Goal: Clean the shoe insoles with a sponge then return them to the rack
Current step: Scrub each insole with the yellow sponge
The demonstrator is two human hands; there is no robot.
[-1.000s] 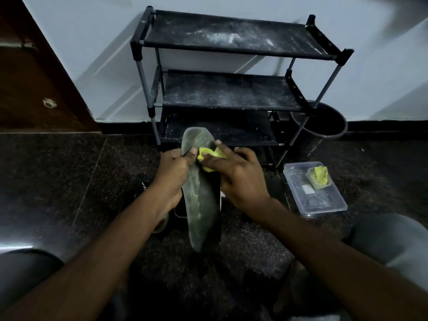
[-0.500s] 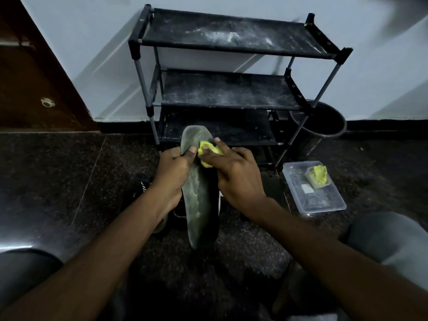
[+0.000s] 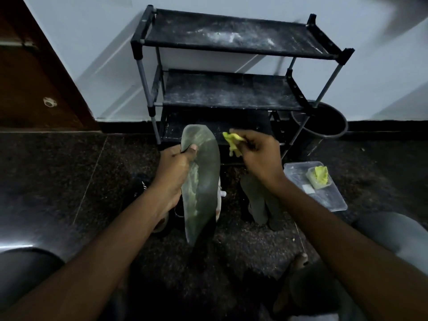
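Note:
My left hand grips a grey-green insole by its left edge, thumb on top, holding it upright above the floor. Pale streaks run down the insole's face. My right hand pinches a small yellow sponge just to the right of the insole, apart from it. A second dark insole lies on the floor under my right wrist. The black three-shelf rack stands against the wall straight ahead, its shelves dusty and bare.
A clear plastic container with a yellow sponge piece sits on the floor at right. A dark round bin stands beside the rack. A black shoe lies behind my left wrist. A wooden door is at left.
My right hand has lifted the sponge off the insole's toe end and moved it to the right. The left hand keeps its hold on the insole.

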